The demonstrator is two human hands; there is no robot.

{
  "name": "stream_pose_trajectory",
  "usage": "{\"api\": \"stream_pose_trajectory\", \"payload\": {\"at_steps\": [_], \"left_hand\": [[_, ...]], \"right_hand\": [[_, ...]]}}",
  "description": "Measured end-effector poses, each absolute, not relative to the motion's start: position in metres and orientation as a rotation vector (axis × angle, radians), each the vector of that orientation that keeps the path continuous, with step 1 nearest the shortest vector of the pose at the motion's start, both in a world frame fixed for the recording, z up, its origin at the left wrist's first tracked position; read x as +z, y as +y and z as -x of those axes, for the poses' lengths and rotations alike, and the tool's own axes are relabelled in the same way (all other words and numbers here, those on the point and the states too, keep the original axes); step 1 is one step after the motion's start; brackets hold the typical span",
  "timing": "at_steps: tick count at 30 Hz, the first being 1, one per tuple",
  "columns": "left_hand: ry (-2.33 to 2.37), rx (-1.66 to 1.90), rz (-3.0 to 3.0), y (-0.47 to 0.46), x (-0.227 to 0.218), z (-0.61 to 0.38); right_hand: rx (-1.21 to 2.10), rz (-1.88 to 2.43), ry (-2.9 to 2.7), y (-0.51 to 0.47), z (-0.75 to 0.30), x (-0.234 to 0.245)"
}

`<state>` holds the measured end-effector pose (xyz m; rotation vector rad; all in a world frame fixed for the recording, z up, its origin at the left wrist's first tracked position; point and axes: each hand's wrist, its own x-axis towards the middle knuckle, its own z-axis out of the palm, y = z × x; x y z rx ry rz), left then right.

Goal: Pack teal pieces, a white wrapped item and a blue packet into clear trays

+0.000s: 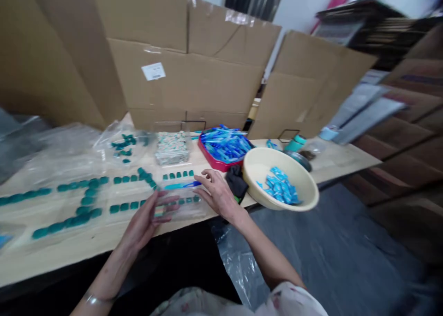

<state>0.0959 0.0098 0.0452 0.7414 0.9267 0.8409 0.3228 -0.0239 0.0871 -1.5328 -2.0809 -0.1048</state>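
Observation:
My left hand (pixel 147 221) is at the near side of a clear plastic case (pixel 192 210), its fingers stretched along it and partly seen through the plastic; it seems to grip the left end. A blue pen-like stick (pixel 182 185), light at the left and dark at the right, lies over the far side of this case. My right hand (pixel 219 193) is at the stick's right end, with thumb and fingers apart around it. Small green blocks (pixel 178 174) stand in rows beside and beneath the plastic. Blur hides the exact contact.
Behind my hands are a red tray (pixel 204 155) of blue pen-like sticks and a clear box (pixel 172 157) of small packets. A cream basin (pixel 254 168) with blue packets overhangs the table edge at right. Cardboard (pixel 207 83) walls the back. Green blocks (pixel 74 219) line the left.

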Motion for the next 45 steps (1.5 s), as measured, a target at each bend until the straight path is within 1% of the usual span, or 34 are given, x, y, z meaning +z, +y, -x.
{"api": "stream_pose_trajectory", "payload": {"at_steps": [3,5,6,7,8,10,12,15,17,21,23,24,25,27,30,31,33,36,38,42,45], "left_hand": [[0.986,0.806,-0.761,0.010,0.043,-0.088],[1.007,0.777,-0.767,0.009,0.042,-0.084],[1.016,0.765,-0.768,0.007,0.043,-0.083],[1.024,0.758,-0.770,0.006,0.043,-0.083],[1.031,0.753,-0.768,0.005,0.044,-0.084],[1.042,0.749,-0.755,0.002,0.046,-0.087],[1.045,0.750,-0.745,0.000,0.047,-0.093],[1.025,0.744,-0.756,0.000,0.048,-0.101],[1.010,0.743,-0.767,0.000,0.048,-0.103],[0.997,0.764,-0.772,0.002,0.043,-0.102],[0.980,0.778,-0.753,0.000,0.040,-0.102],[0.964,0.795,-0.739,-0.002,0.040,-0.104],[0.941,0.811,-0.728,-0.003,0.039,-0.105],[0.877,0.859,-0.703,-0.006,0.039,-0.111],[0.799,0.943,-0.674,-0.010,0.037,-0.119],[0.784,0.976,-0.661,-0.011,0.037,-0.121],[0.769,1.037,-0.640,-0.015,0.036,-0.124],[0.755,1.115,-0.612,-0.023,0.035,-0.122],[0.746,1.170,-0.588,-0.027,0.035,-0.117],[0.795,1.301,-0.510,-0.032,0.031,-0.086],[0.902,1.393,-0.430,-0.043,0.026,-0.042]], "right_hand": [[-0.218,1.960,-1.932,-0.034,-0.375,0.103],[-0.177,2.364,-1.830,-0.037,-0.426,0.113],[-0.048,2.535,-1.827,-0.035,-0.452,0.114],[0.165,2.640,-1.884,-0.033,-0.475,0.113],[0.303,2.665,-1.915,-0.030,-0.495,0.110],[0.470,2.709,-1.917,-0.023,-0.520,0.098],[0.556,2.707,-1.891,-0.018,-0.529,0.082],[0.625,2.660,-1.804,-0.019,-0.530,0.067],[0.585,2.620,-1.717,-0.022,-0.534,0.068],[0.270,2.527,-1.565,-0.033,-0.544,0.091],[0.125,2.352,-1.483,-0.039,-0.538,0.107],[0.103,2.217,-1.431,-0.041,-0.529,0.114],[0.134,2.054,-1.378,-0.042,-0.515,0.120],[0.298,1.788,-1.297,-0.043,-0.478,0.129],[0.559,1.581,-1.268,-0.044,-0.410,0.128],[0.621,1.547,-1.275,-0.044,-0.389,0.124],[0.640,1.520,-1.285,-0.044,-0.353,0.111],[0.525,1.557,-1.322,-0.040,-0.317,0.087],[0.431,1.576,-1.441,-0.040,-0.297,0.076],[0.239,1.444,-1.868,-0.042,-0.261,0.077],[0.136,1.359,-1.935,-0.029,-0.242,0.087]]}}
